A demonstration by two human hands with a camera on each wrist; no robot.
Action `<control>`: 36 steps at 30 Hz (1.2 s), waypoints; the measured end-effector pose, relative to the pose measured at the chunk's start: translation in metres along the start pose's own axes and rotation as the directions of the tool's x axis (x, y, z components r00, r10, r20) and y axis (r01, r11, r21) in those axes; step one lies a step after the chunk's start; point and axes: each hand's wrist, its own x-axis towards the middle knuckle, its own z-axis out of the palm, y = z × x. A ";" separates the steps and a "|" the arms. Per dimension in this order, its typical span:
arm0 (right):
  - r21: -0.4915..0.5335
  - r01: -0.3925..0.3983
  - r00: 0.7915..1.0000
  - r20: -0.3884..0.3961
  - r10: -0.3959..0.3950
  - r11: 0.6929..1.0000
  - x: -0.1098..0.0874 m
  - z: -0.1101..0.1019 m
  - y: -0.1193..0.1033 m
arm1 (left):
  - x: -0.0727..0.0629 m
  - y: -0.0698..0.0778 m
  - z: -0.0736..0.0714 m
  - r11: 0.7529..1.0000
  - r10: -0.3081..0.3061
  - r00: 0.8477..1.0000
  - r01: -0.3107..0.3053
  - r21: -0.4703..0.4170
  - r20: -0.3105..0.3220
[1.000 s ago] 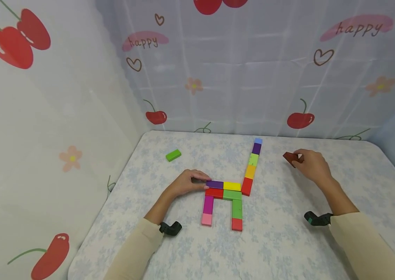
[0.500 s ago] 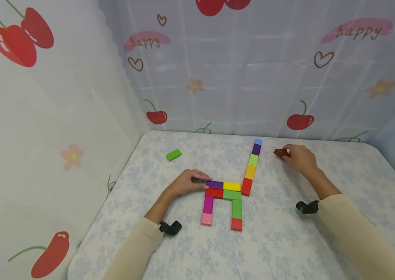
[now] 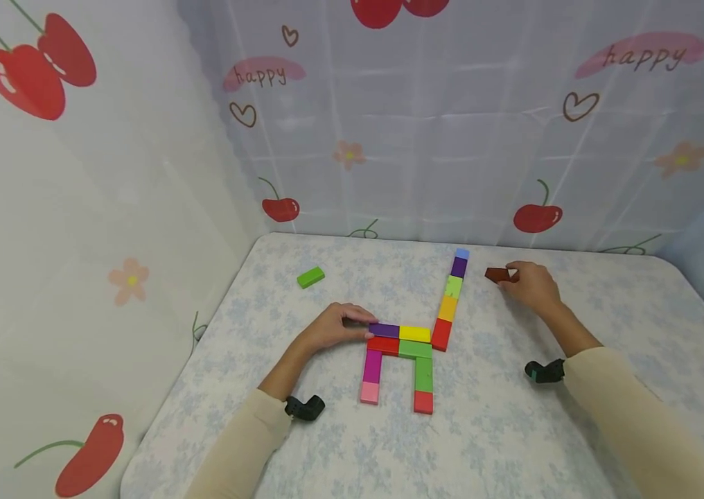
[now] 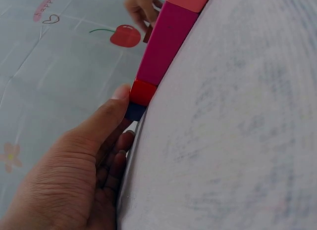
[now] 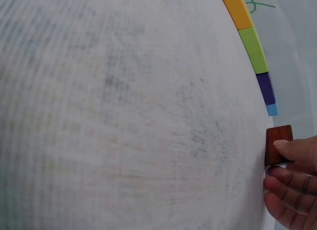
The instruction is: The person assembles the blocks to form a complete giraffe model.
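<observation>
My left hand [image 3: 335, 326] pinches the left end of a purple block [image 3: 384, 330], thumb on the near side and fingers on the far side. In the left wrist view its thumb also touches the red block [image 4: 142, 93]. A yellow block [image 3: 415, 334] continues the purple one's row; a red and a green block [image 3: 415, 348] lie along its near side. Two legs of blocks run toward me, one magenta [image 3: 373, 366] and pink, one green and red. My right hand [image 3: 534, 284] holds a dark brown wooden block [image 5: 279, 141] with slanted sides, between thumb and fingers.
A slanting line of blocks, from red [image 3: 442, 334] to light blue [image 3: 462, 254], rises toward the back, left of the brown block. A loose green block [image 3: 311, 277] lies at the back left. The patterned table [image 3: 483, 443] meets a cherry-printed curtain [image 3: 414, 173] behind.
My right hand has carried the brown block leftward, closer to the top of the slanting line, and turned it more level. The left hand stays in place.
</observation>
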 end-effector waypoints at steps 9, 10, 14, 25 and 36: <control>0.102 -0.027 0.998 -0.062 0.033 0.994 0.004 0.009 0.005 | 0.000 -0.003 0.000 1.000 -0.004 1.000 0.004 0.004 -0.003; 0.103 -0.031 0.997 -0.064 0.037 0.994 0.006 0.010 0.005 | 0.000 -0.003 0.000 1.000 -0.003 1.000 0.003 0.004 -0.003; 0.090 -0.036 0.997 -0.069 0.042 0.995 0.014 0.013 0.004 | 0.000 -0.004 0.001 1.000 0.002 1.000 -0.002 -0.001 -0.007; 0.117 -0.078 0.994 -0.073 0.087 0.990 0.034 0.019 0.003 | 0.001 -0.005 0.001 1.000 0.004 1.000 -0.004 -0.008 0.004; 0.138 -0.158 0.982 -0.083 0.171 0.978 0.042 0.024 -0.001 | 0.001 -0.006 -0.001 1.000 0.000 1.000 0.000 0.002 0.006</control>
